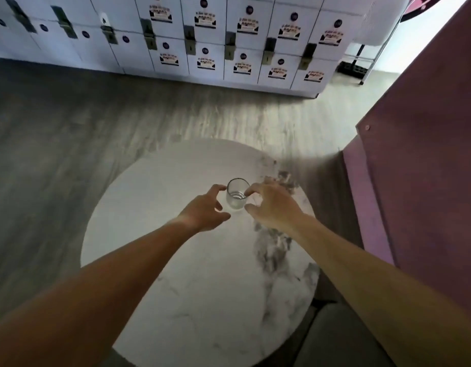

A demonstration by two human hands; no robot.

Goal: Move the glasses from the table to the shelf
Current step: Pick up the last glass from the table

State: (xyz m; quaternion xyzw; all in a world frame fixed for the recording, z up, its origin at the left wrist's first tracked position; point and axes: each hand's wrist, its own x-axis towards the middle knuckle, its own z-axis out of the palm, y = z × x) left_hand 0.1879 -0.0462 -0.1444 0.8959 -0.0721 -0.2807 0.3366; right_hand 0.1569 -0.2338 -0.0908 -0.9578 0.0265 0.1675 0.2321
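Note:
One clear drinking glass (237,194) stands upright on the round white marble table (176,260), a little past its middle. My left hand (205,210) is just left of the glass, fingers spread and curved toward it, with a small gap between them and the wall. My right hand (271,205) is just right of the glass, fingers curved, its fingertips at the rim and side; whether they touch it I cannot tell. Neither hand has closed round the glass.
A pink-purple panelled unit (414,181) rises right beside the table on the right. A wall of white lockers (202,49) with stickers runs along the back. Grey wood-look floor (57,141) lies to the left and beyond the table.

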